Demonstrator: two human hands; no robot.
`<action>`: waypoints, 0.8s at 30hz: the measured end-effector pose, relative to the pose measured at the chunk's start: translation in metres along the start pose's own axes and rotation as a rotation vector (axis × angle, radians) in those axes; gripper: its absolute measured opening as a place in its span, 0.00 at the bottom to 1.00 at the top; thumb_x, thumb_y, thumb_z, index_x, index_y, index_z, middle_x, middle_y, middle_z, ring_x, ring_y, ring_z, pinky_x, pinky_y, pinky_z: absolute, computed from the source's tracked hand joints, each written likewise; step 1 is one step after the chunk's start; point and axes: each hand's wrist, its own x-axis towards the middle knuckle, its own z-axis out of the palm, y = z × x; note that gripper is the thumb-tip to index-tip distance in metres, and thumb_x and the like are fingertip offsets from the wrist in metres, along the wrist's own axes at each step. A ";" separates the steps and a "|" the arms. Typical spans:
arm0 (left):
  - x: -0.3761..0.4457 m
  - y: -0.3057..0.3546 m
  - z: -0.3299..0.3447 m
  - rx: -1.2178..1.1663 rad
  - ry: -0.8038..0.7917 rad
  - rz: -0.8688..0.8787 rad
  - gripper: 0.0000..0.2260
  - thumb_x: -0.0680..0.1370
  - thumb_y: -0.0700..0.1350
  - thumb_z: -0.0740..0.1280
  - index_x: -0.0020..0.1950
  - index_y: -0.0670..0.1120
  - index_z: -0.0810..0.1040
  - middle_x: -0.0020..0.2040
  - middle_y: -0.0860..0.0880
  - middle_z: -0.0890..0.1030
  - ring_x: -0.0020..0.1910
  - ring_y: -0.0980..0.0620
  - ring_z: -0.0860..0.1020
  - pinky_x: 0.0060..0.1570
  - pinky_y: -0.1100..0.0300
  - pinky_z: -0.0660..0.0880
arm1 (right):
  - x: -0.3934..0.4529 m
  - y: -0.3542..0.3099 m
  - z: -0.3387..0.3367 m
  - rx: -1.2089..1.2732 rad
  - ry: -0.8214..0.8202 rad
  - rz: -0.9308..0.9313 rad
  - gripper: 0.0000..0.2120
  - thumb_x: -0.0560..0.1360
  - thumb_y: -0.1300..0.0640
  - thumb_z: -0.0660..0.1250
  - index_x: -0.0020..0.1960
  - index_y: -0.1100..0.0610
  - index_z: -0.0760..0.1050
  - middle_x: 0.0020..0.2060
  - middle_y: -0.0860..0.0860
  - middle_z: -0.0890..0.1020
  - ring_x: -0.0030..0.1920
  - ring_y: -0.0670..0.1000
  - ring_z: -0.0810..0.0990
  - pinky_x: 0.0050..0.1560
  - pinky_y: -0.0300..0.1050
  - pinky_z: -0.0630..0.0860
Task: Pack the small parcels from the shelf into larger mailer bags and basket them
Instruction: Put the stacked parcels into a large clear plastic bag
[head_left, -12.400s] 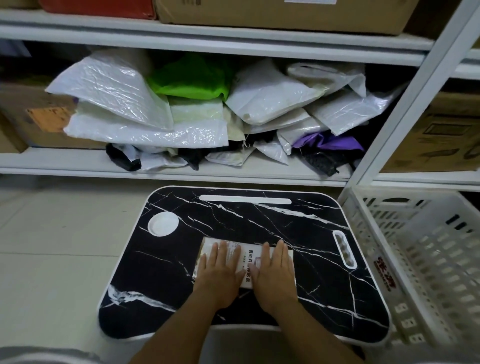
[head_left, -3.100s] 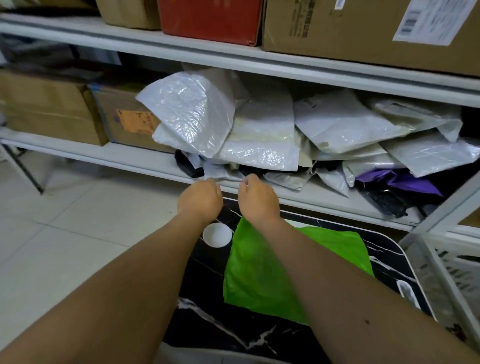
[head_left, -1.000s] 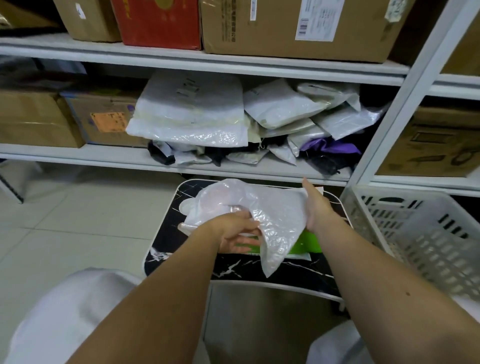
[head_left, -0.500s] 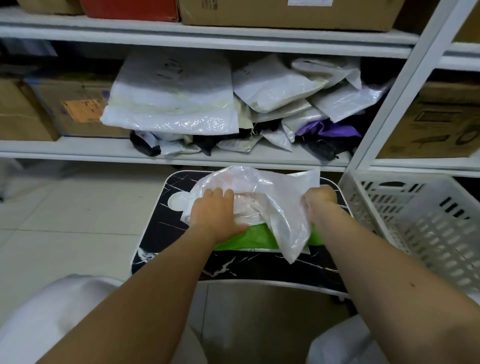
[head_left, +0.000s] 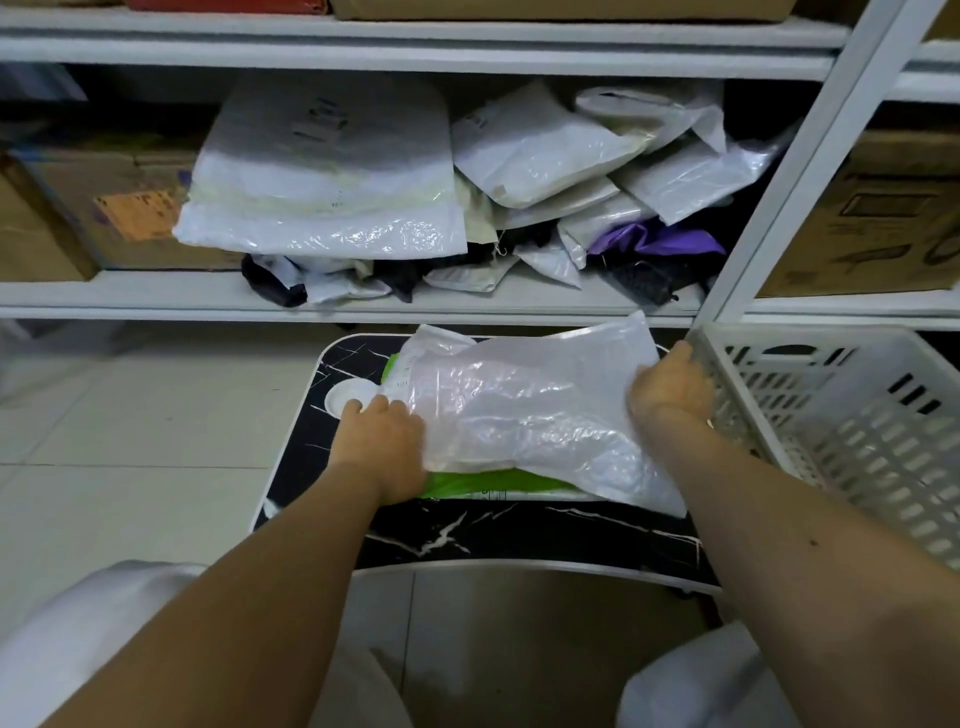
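A translucent white mailer bag (head_left: 524, 410) lies spread across the black marble-pattern lap table (head_left: 519, 535), on top of a green parcel (head_left: 483, 480) whose edges show at the near and left sides. My left hand (head_left: 382, 441) holds the bag's left end, fingers tucked under the plastic. My right hand (head_left: 670, 387) grips the bag's right end beside the basket. Several white, purple and black parcels (head_left: 545, 150) are heaped on the shelf (head_left: 156, 296) behind.
A white slotted plastic basket (head_left: 841, 415) stands right of the table, touching its edge. Cardboard boxes (head_left: 878, 213) sit on the shelf at both sides. A white shelf upright (head_left: 789, 171) rises at the right. Tiled floor (head_left: 130, 415) lies left.
The white bag has been pulled out flatter and wider over the green parcel. My hands have moved apart to its two ends, the right one out to the basket's rim.
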 end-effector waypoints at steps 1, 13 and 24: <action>-0.001 0.001 -0.001 -0.037 0.022 0.016 0.17 0.74 0.59 0.57 0.53 0.50 0.76 0.52 0.48 0.76 0.54 0.47 0.73 0.55 0.50 0.67 | -0.003 -0.003 0.002 -0.068 -0.012 -0.001 0.23 0.81 0.49 0.57 0.72 0.59 0.61 0.69 0.61 0.68 0.69 0.63 0.66 0.64 0.60 0.66; 0.063 0.058 -0.024 -0.397 0.291 -0.169 0.24 0.81 0.56 0.44 0.75 0.50 0.62 0.76 0.41 0.59 0.75 0.40 0.56 0.69 0.41 0.57 | -0.055 -0.023 0.055 -0.339 -0.562 -0.524 0.27 0.78 0.34 0.44 0.75 0.40 0.55 0.79 0.50 0.47 0.76 0.62 0.48 0.69 0.68 0.56; 0.071 0.076 0.044 -0.238 -0.130 -0.145 0.29 0.78 0.65 0.36 0.77 0.57 0.34 0.78 0.47 0.35 0.76 0.38 0.35 0.69 0.31 0.41 | -0.077 0.016 0.099 -0.494 -0.359 -0.669 0.32 0.79 0.34 0.40 0.78 0.45 0.37 0.78 0.54 0.37 0.76 0.64 0.36 0.71 0.72 0.45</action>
